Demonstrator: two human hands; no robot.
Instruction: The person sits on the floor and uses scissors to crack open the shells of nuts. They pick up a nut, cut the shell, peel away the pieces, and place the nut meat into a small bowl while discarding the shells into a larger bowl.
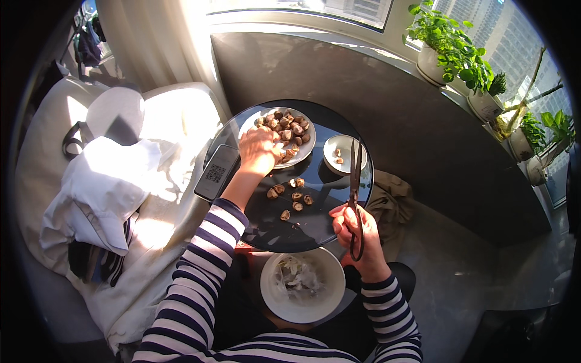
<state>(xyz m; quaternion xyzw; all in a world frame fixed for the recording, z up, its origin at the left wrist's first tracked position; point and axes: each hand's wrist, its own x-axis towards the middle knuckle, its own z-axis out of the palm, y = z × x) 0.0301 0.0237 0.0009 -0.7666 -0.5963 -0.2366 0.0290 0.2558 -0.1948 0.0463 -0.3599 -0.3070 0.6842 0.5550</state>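
Observation:
On the far side of a round dark glass table (254,222), my left hand (259,152) reaches over the rim of a white plate (309,147) heaped with whole brown nuts (287,135). Its fingertips are down among the nuts, so I cannot tell whether they grip one. My right hand (363,227) holds dark metal scissors (355,177) by the handles, the slightly parted blades pointing away from me. Behind the blades stands a small white bowl (332,169) with a few nut pieces in it. Several split nuts (297,196) lie on the glass between my hands.
Below the table's near edge, a white bin (336,290) holds crumpled translucent plastic. A phone (217,172) showing a printed-style code lies at the table's left edge. White clothing (104,181) covers the seat at left. Potted plants (435,61) line the windowsill at right.

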